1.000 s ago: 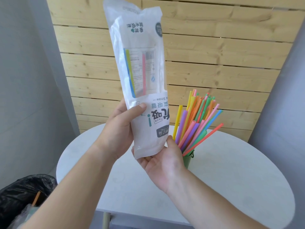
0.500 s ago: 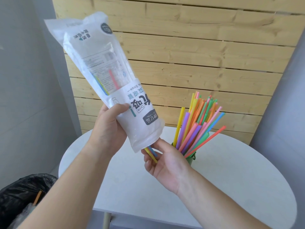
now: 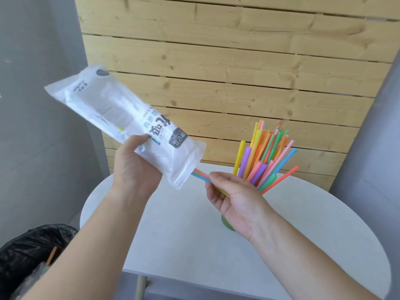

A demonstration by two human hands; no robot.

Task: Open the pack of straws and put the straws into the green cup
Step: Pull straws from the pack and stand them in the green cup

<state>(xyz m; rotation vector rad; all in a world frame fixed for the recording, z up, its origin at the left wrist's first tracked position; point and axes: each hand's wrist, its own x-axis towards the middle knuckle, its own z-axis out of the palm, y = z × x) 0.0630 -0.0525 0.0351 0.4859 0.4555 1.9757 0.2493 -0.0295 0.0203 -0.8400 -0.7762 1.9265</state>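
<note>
Straw pack (image 3: 121, 124) — upside-down Chinese print — gripped by left hand (image 3: 134, 169); right hand (image 3: 233, 198) pinches protruding straws (image 3: 200, 174).

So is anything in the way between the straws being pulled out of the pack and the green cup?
Nothing separate. The right hand pinches the emerging straws just outside the pack, close to the green cup, which it mostly hides. Only the standing straws already in the cup crowd its opening.

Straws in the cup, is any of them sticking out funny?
Yes: one red straw leans far out to the right, lower than the other straws bunched in the green cup. None has spilled onto the table.
</note>
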